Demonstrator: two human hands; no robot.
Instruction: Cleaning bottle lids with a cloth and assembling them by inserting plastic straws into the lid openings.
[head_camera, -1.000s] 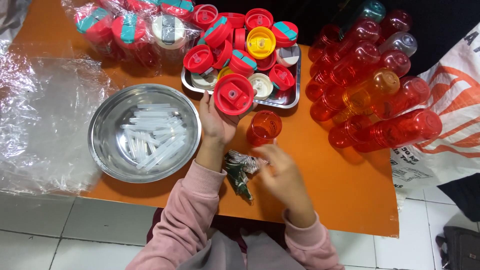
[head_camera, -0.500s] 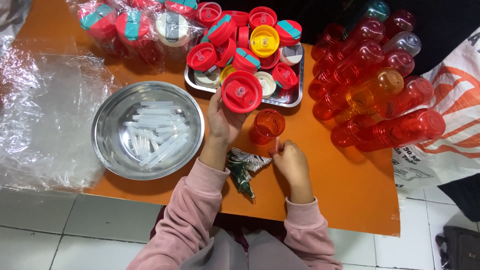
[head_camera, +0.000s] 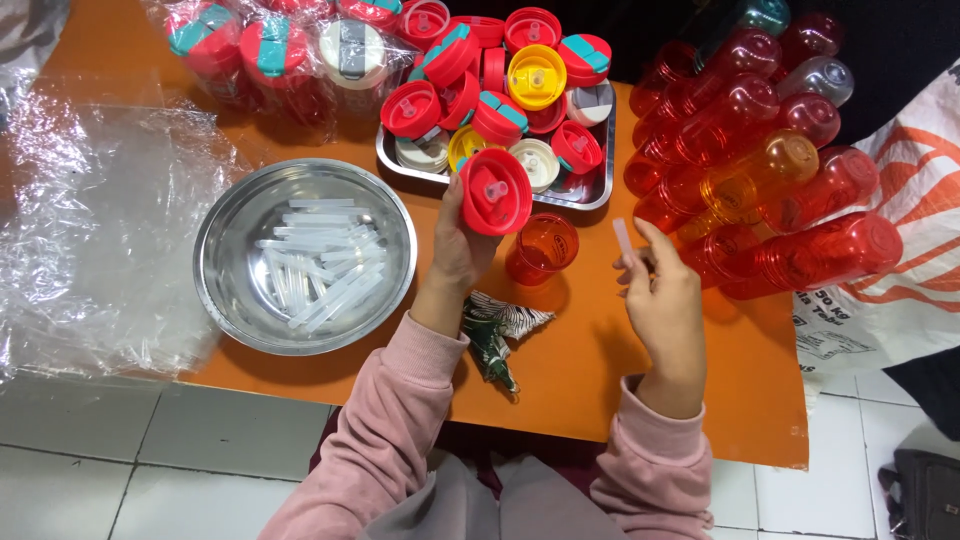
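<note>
My left hand (head_camera: 458, 252) holds a round red lid (head_camera: 496, 192) upright over the orange table, just in front of a metal tray. My right hand (head_camera: 663, 305) pinches a short clear plastic straw (head_camera: 624, 238) between finger and thumb, to the right of a red cup (head_camera: 541, 249) that stands open on the table between my hands. A steel bowl (head_camera: 228, 228) with several clear straws (head_camera: 318, 264) in it sits to the left of my left hand.
The metal tray (head_camera: 592, 192) holds several red, yellow and white lids. Several red and orange bottles (head_camera: 760, 170) lie piled at the right. Bagged lids (head_camera: 270, 50) lie at the back left, clear plastic sheet (head_camera: 95, 230) at the left, a crumpled dark wrapper (head_camera: 497, 332) near the table's front edge.
My right hand has risen from the table's front edge to the right of the cup and now holds a straw up. My left hand stays on the lid.
</note>
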